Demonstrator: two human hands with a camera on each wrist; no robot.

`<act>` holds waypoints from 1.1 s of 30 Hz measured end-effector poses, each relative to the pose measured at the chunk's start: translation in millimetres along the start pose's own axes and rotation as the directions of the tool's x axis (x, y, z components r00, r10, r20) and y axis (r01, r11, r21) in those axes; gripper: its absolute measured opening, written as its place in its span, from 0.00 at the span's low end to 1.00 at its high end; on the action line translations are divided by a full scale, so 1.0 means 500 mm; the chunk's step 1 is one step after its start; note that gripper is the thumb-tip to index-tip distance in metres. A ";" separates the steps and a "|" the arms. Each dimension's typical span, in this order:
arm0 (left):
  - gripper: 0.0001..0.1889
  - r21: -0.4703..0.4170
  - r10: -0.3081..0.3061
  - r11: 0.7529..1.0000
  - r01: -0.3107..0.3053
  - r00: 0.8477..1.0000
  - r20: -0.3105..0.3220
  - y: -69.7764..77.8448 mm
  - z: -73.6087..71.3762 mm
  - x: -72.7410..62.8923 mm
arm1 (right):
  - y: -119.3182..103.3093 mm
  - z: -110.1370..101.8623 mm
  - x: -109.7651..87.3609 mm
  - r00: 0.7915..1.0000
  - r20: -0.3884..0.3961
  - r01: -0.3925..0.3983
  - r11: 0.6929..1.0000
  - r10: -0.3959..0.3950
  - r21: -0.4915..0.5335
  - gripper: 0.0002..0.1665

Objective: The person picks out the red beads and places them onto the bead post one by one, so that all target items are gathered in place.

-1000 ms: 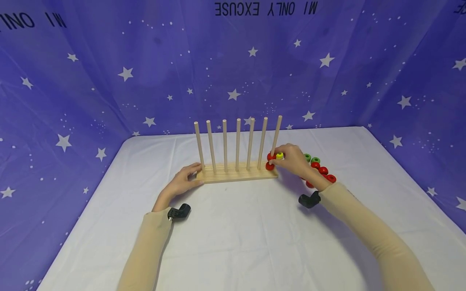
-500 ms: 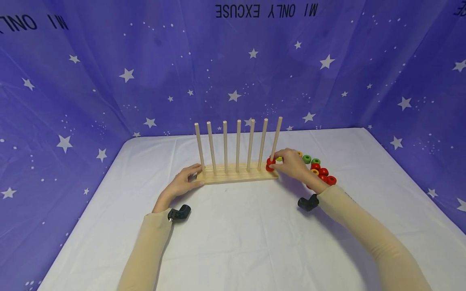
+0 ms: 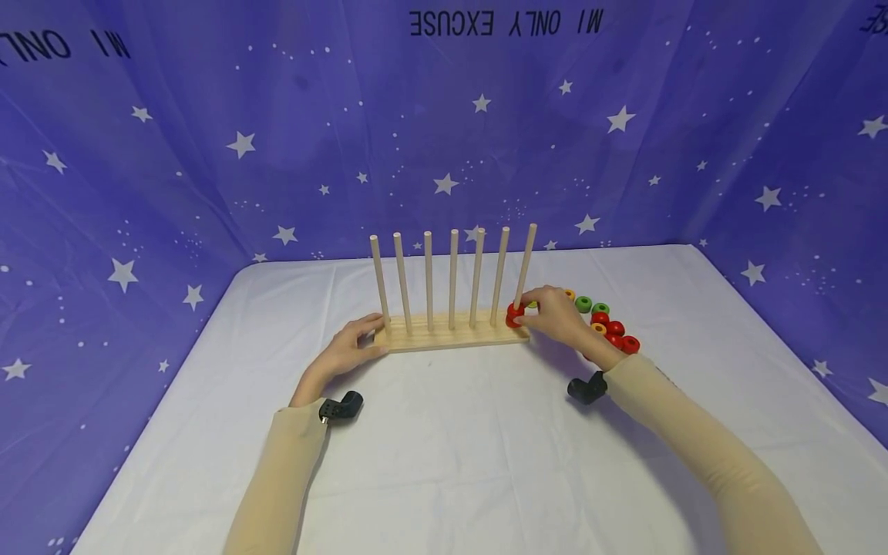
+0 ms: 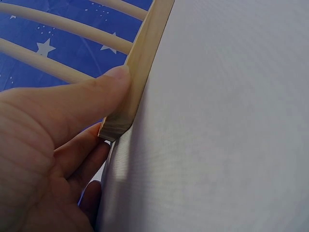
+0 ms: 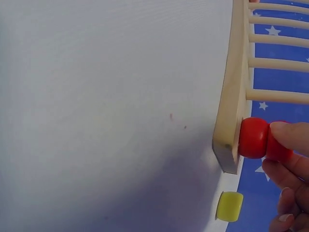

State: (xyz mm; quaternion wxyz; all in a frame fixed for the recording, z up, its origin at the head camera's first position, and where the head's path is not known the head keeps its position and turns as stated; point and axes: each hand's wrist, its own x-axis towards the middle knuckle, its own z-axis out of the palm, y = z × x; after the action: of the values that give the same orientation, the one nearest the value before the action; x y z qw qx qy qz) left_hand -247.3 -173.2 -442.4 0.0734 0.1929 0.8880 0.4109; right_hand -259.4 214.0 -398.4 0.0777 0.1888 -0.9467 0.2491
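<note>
White-clothed desk (image 3: pixel 444 455): left fingers (image 4: pixel 79 150) pinch the pale wooden peg rack (image 3: pixel 458 334), right fingers (image 5: pixel 282 174) an upper round red bead (image 5: pixel 276 152), best kept level.

White-clothed table (image 3: pixel 444 447), faint creases, spans middle to bottom of head view. On it: wooden peg rack (image 3: pixel 442 340) at center, pegs up. Right of center, loose beads: red beads (image 3: pixel 614 329), green beads (image 3: pixel 583 305), orange beads (image 3: pixel 599 329), yellow bead (image 5: pixel 230 206) near rack's right end.

Purple cloth (image 3: pixel 416 85) printed with white stars (image 3: pixel 445 183) hangs from nine through twelve to three o'clock, black lettering (image 3: pixel 452 22) at twelve; white tablecloth (image 3: pixel 444 432) spreads toward six.
</note>
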 end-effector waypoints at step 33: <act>0.32 0.011 -0.010 1.000 0.010 1.000 0.000 0.004 -0.001 -0.005 | 0.092 -0.075 -0.080 0.993 0.075 -0.087 0.993 0.093 -0.086 0.14</act>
State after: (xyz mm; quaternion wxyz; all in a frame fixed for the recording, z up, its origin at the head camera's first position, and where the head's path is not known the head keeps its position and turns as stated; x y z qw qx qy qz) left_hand -244.7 -173.5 -440.5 0.0743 0.1889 0.8911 0.4058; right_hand -239.0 282.6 -395.9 0.0369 0.1522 -0.9661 0.2055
